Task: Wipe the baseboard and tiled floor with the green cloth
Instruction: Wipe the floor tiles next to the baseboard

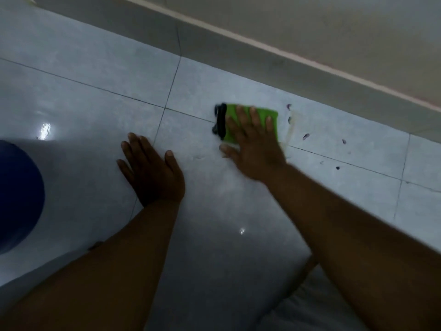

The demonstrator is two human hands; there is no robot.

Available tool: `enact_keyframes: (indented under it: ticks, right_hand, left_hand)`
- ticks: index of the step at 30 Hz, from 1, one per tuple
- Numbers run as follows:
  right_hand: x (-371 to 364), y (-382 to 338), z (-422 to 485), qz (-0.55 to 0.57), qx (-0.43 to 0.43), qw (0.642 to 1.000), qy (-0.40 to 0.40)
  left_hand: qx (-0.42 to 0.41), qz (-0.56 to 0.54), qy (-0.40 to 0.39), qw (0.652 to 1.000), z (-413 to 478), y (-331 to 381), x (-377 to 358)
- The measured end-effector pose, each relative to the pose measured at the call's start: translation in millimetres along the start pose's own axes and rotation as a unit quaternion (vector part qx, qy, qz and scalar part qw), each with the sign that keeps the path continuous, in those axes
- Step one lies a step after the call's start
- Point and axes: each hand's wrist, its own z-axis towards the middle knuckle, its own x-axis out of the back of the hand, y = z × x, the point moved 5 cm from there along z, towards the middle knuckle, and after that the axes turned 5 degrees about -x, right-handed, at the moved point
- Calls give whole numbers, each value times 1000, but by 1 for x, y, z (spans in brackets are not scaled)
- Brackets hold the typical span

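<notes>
A folded green cloth [270, 115] with a dark smeared patch at its left end lies flat on the grey tiled floor [100, 96]. My right hand [253, 144] presses down on the cloth, palm flat and fingers spread over it. My left hand [150, 170] rests flat on the floor to the left, fingers apart, holding nothing. The grey baseboard [274, 65] runs diagonally along the wall just beyond the cloth. Dark purple spots [306, 136] and a pale streak [290, 132] mark the tile right of the cloth.
A dark blue rounded object [16, 194] sits at the left edge. Beige wall [334, 27] rises above the baseboard. Grey fabric [317, 306] shows at the bottom, between my forearms. Light glare [44, 131] shines on the glossy tiles.
</notes>
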Motion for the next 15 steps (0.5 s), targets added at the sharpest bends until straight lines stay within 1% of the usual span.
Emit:
enact_keyframes:
  ticks: [3,5,7,8,10,11,13,15]
  right_hand:
    - [17,47,39,-7,-30,999,-12]
    - [20,67,36,3,-63,998,-4]
    - [11,59,10,12,-94,995,19]
    - [4,46,-8,12,-97,995,33]
    - [-10,19,-42,7,-79,996,46]
    - [-13,13,-50,5,-70,997,39]
    - [-10,15,-40,10,-35,999,20]
    - [0,27,-13,2,1,1000,15]
  left_hand:
    - [5,-2,3,1000,1,0,0]
    - [4,-1,8,1000,2,2,0]
    - [7,3,9,1000,2,2,0]
    - [9,3,10,1000,1,1,0]
    - [7,2,12,1000,1,1,0]
    - [6,2,12,1000,1,1,0]
    - [2,2,12,1000,0,0,-1]
    - [-2,8,7,1000,0,-1,-3]
